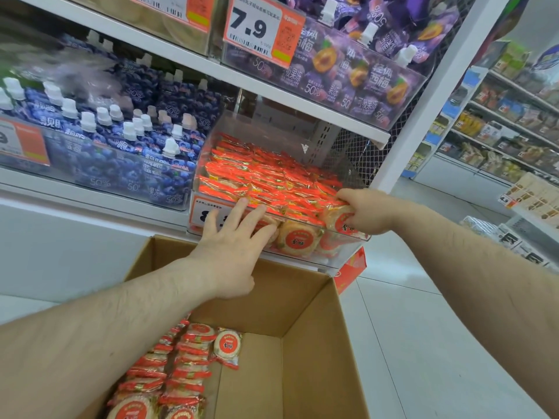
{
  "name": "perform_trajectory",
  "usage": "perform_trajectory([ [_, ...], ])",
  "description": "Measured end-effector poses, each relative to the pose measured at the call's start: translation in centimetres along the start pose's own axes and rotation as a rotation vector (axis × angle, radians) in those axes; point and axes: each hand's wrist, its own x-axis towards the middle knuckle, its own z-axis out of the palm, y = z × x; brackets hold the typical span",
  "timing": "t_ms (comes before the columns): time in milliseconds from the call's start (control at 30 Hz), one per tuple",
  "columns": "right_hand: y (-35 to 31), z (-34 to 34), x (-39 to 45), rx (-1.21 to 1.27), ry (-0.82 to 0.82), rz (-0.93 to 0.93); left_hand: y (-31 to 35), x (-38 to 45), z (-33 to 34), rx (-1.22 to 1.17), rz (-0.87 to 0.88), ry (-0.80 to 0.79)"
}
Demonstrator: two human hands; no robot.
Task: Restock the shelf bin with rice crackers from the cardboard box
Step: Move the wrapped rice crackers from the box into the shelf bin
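Note:
A clear plastic shelf bin (348,252) holds several orange-wrapped rice cracker packs (266,179) lying in rows. My left hand (230,252) reaches over the bin's front rim with straight fingers that touch the packs at the front. My right hand (366,211) grips one round rice cracker pack (338,217) at the bin's front right corner. Below, the open cardboard box (305,297) holds more rice cracker packs (184,361) stacked along its left side.
Blue spouted jelly pouches (127,137) fill the bin to the left. Purple plum jelly pouches (357,65) sit on the shelf above. A white upright post (423,98) bounds the shelf on the right. Beyond it lie a white tiled aisle (423,328) and further shelves (508,128).

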Motion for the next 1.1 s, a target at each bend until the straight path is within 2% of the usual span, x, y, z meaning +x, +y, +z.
perform_trajectory([
  [67,0.4,1.1,0.1,0.163,-0.015,0.022,0.0,0.1,0.2,0.000,-0.001,0.004],
  [133,0.5,2.2,0.2,0.226,0.016,0.026,0.0,0.2,0.3,0.001,-0.004,0.004],
  [433,0.8,4.4,-0.3,0.180,0.171,0.000,0.2,0.3,0.6,0.008,-0.011,0.007],
  [500,0.9,4.7,-0.5,0.145,0.146,-0.020,0.2,0.3,0.6,0.005,-0.011,0.003],
  [633,0.5,4.4,-1.3,0.003,-0.007,0.019,0.1,0.2,0.5,-0.003,-0.013,-0.005],
  [667,0.1,4.3,-1.6,-0.064,0.026,0.046,0.1,0.2,0.4,-0.006,-0.010,-0.007],
  [767,-1.7,4.9,-3.0,-0.192,0.305,0.139,0.0,0.2,0.4,-0.014,-0.002,-0.009],
  [833,-2.7,5.8,-3.4,-0.196,0.381,0.158,-0.1,0.2,0.5,-0.016,0.002,-0.007],
  [1100,-4.2,6.5,-2.6,0.111,0.257,0.252,-0.1,0.2,0.4,-0.001,0.006,-0.015],
])
